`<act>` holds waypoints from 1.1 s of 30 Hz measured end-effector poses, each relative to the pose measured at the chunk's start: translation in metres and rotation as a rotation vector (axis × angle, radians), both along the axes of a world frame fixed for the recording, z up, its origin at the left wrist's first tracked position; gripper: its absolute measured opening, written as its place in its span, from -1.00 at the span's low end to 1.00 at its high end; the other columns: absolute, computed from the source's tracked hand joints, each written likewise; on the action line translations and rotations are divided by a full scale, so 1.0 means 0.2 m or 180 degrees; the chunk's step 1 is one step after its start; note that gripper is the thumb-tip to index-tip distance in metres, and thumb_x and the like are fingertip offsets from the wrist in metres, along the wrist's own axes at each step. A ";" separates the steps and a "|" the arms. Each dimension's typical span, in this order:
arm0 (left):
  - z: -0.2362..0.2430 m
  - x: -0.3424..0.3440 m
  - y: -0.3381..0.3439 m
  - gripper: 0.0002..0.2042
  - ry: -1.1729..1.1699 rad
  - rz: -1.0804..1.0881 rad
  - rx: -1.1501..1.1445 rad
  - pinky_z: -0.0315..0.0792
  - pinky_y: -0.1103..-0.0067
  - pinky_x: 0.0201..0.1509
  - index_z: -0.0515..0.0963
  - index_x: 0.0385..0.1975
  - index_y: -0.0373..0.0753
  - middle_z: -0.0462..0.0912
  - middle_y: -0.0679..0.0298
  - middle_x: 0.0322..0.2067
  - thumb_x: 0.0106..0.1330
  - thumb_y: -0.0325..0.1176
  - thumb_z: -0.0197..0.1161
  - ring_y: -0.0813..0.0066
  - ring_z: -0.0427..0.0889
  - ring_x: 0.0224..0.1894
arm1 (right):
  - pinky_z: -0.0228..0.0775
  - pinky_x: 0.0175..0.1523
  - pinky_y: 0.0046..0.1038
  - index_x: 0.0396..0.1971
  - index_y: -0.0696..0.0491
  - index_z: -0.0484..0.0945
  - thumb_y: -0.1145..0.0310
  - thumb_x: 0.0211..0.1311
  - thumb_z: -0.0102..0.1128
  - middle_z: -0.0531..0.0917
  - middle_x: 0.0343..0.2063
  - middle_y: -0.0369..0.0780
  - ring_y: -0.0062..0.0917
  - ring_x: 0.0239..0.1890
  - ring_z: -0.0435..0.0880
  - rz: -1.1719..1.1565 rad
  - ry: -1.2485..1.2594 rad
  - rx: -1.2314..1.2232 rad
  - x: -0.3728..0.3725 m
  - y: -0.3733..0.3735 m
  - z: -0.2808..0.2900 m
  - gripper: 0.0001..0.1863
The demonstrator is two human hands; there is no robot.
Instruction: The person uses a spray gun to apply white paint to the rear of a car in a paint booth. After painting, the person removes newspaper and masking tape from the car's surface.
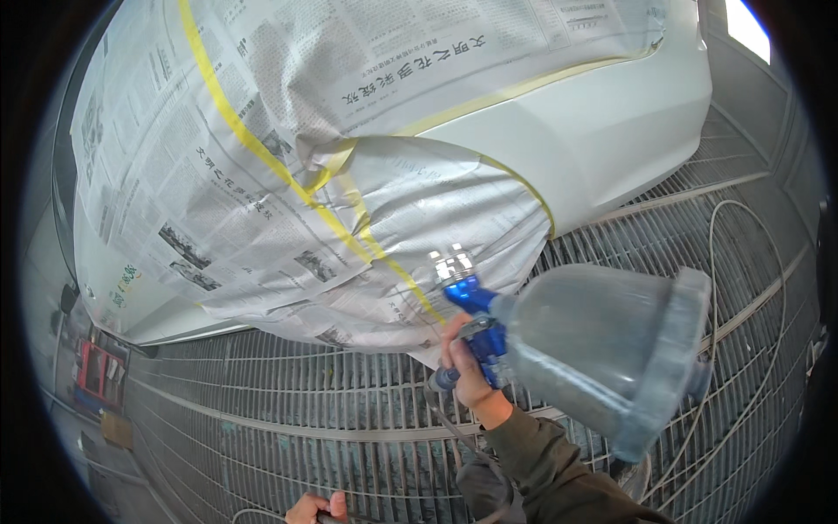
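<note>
My right hand (pixel 471 375) is wrapped round a blue spray gun (pixel 471 297) with a silver front end. A large translucent grey paint cup (pixel 594 341) is fixed to it and leans to the right. The gun is in front of the wheel area of a white car (pixel 594 140), which is masked with newspaper (pixel 253 227) and yellow tape (pixel 229 113). A bare white panel shows at the right. My left hand (pixel 314 508), at the lower edge, is closed round a dark hose, only a short piece of which shows.
Slatted metal grating (pixel 288 393) makes up the floor. A thin pale hose (pixel 777 262) loops over it at the right. Far left are a red rack (pixel 100 371) and a brown box (pixel 116 430). A grey wall (pixel 781 113) stands at the upper right.
</note>
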State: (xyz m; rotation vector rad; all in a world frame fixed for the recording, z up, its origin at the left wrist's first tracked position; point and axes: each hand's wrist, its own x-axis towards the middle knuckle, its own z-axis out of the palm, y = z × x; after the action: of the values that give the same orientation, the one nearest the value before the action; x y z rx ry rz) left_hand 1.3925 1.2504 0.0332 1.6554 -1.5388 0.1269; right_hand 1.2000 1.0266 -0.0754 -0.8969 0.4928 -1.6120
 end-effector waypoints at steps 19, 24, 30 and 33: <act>0.04 0.03 0.07 -0.60 -0.1072 0.0137 0.0362 0.10 0.39 -0.63 0.27 -0.72 -0.24 0.18 0.15 -0.78 0.29 -0.35 0.32 0.30 0.11 -0.72 | 0.26 -0.49 -0.56 -0.34 -0.03 0.46 0.27 0.37 0.07 0.44 -0.45 -0.39 -0.68 -0.41 0.43 -0.1910 -0.1784 0.1759 -0.27 -0.15 -0.59 -0.88; 0.07 -0.15 0.02 -0.59 -0.1035 -0.0179 0.0201 0.11 0.40 -0.64 0.28 -0.72 -0.21 0.18 0.17 -0.78 0.28 -0.34 0.35 0.35 0.12 -0.72 | 0.65 -0.35 -0.26 0.14 0.06 0.46 0.27 0.37 0.07 0.61 0.02 -0.18 -0.44 0.01 0.62 -0.2421 -0.1614 0.1653 -0.59 -0.18 -0.60 -0.61; 0.03 -0.46 -0.11 -0.59 -0.0819 -0.0722 0.0261 0.10 0.44 -0.65 0.28 -0.72 -0.17 0.22 0.22 -0.78 0.19 -0.36 0.44 0.36 0.15 -0.74 | 0.70 -0.45 -0.43 0.11 0.14 0.46 0.43 0.33 0.07 0.62 -0.04 -0.14 -0.45 -0.05 0.65 -0.2518 -0.1140 0.0741 -1.40 -0.09 -0.32 -0.64; 0.00 -0.57 -0.20 -0.56 -0.0766 -0.0927 0.0224 0.09 0.47 -0.66 0.28 -0.74 -0.18 0.24 0.26 -0.80 0.16 -0.25 0.45 0.38 0.19 -0.77 | 0.66 -0.46 -0.48 0.06 0.14 0.48 0.37 0.33 0.04 0.62 -0.04 -0.16 -0.49 -0.04 0.65 -0.2398 -0.1185 0.0768 -1.77 -0.06 -0.29 -0.66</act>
State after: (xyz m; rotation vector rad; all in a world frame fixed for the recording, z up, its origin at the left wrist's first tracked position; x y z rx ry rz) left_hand 1.2780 1.2103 0.0340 1.4914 -1.9698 0.1203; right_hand 0.8456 1.0149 -0.1331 -0.2034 0.7934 -2.2729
